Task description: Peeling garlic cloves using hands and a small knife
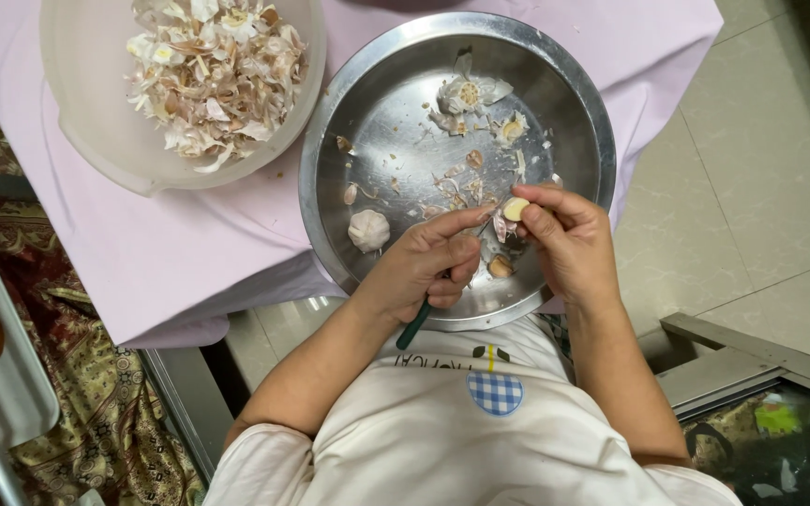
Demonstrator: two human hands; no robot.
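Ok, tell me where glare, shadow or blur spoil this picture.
Head view: soft glare streaks the steel pan along its rim and floor; the hands throw a dim shadow over the pan's near side; the garlic clove and plastic bowl are sharp; the dark corner at lower right is murky; edges bow slightly.

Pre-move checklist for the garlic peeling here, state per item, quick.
1. Clove held: ok. The right hand pinches the garlic clove at its fingertips.
2. Knife held: ok. The left hand grips the knife, green handle sticking out below the palm.
3. Blade position against the clove: cannot tell, the blade is mostly hidden by the fingers.
4. Work over the steel basin: ok, both hands are above it, skins land inside.
5. Supply left: ok. A garlic bulb lies in the basin.
6. Peel bowl: ok, heaped with skins but not overflowing.
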